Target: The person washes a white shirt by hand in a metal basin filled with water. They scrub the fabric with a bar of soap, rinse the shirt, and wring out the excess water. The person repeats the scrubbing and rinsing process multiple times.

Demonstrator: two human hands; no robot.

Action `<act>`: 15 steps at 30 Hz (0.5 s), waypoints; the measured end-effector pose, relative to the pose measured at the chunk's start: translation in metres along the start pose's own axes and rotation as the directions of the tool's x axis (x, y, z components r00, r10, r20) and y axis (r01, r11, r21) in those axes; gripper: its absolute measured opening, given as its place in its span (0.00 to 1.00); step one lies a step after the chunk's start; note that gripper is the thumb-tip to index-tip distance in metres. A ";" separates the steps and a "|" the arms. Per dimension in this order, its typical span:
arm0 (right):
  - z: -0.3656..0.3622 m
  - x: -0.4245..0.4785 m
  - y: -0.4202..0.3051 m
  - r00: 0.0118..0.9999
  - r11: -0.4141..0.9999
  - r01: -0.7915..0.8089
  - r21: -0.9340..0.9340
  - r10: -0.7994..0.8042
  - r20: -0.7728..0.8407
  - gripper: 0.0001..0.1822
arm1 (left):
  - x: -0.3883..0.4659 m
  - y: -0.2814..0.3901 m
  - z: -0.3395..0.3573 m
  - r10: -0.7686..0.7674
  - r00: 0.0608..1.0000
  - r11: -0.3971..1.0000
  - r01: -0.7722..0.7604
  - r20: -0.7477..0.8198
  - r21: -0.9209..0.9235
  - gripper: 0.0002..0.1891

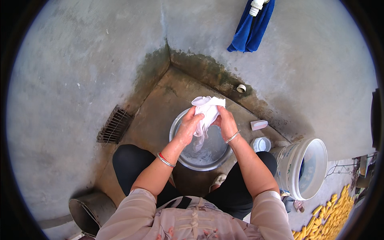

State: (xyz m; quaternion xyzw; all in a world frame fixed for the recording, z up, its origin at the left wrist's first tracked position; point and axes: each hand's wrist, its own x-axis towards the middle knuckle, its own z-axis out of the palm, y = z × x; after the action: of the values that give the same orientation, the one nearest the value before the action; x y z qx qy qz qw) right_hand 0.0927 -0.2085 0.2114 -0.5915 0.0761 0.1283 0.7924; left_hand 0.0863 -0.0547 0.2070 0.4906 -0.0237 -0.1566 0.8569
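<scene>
Both hands grip a wet white cloth (207,112), bunched up between them. My left hand (188,126) has its thumb pressed on the cloth's left side. Around the right side curl the fingers of my right hand (225,122), partly hidden behind the fabric. A tail of the cloth hangs down over a round metal basin (200,168) on the floor. Cloudy water (207,153) with some suds lies in the basin, directly below my hands.
Right of the basin are a pinkish bar-shaped block (259,125), a clear plastic tub (261,145) and a large white bucket (312,171). A floor-level grate (115,125) and a metal pail (90,210) are left. A blue towel (250,33) hangs above; corn cobs (327,216) lie lower right.
</scene>
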 end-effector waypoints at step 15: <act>-0.024 -0.012 -0.069 0.942 0.863 0.297 0.408 -0.197 -0.270 0.23 | 0.011 0.038 -0.019 0.084 0.982 0.918 -0.142 -0.167 -0.370 0.17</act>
State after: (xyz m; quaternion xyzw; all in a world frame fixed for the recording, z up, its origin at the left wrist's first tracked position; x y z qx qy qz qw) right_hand 0.1025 -0.2510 0.2714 -0.4110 0.1136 -0.0616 0.9024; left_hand 0.1097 -0.0239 0.2281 0.3233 0.0420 -0.0718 0.9426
